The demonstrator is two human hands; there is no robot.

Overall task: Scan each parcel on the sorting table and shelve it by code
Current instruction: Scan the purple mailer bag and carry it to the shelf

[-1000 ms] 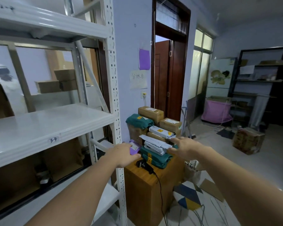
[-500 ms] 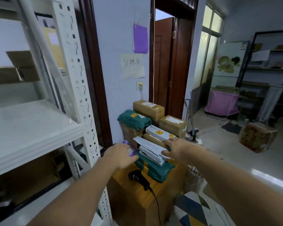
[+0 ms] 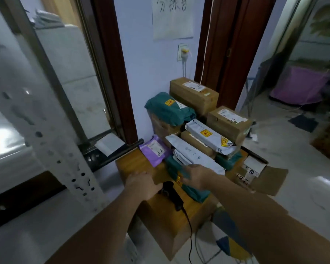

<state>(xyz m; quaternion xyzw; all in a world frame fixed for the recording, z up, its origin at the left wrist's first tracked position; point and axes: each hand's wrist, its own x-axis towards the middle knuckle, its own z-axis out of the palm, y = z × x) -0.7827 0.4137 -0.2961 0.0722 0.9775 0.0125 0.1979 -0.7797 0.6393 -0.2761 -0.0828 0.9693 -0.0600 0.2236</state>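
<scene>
Both hands reach over the table (image 3: 166,212) — left hand (image 3: 143,184) touching the black scanner (image 3: 172,194), fingers loosely curled; right hand (image 3: 195,176), fingers spread, rests on a green parcel (image 3: 192,191).

There is one view only, a wide-angle camera worn on the person's head. It looks forward and steeply down, so both forearms run up from the bottom edge to the left hand (image 3: 141,184) and right hand (image 3: 195,177). The wooden sorting table (image 3: 160,212) sits near, just below centre, with its heap of parcels (image 3: 196,149) in the middle. The white shelf upright (image 3: 38,119) stands very close on the left and is blurred. The wall sign (image 3: 171,18) is cut by the top edge. Straight lines bow toward the edges. The floor (image 3: 303,187) stretches away on the right.
</scene>
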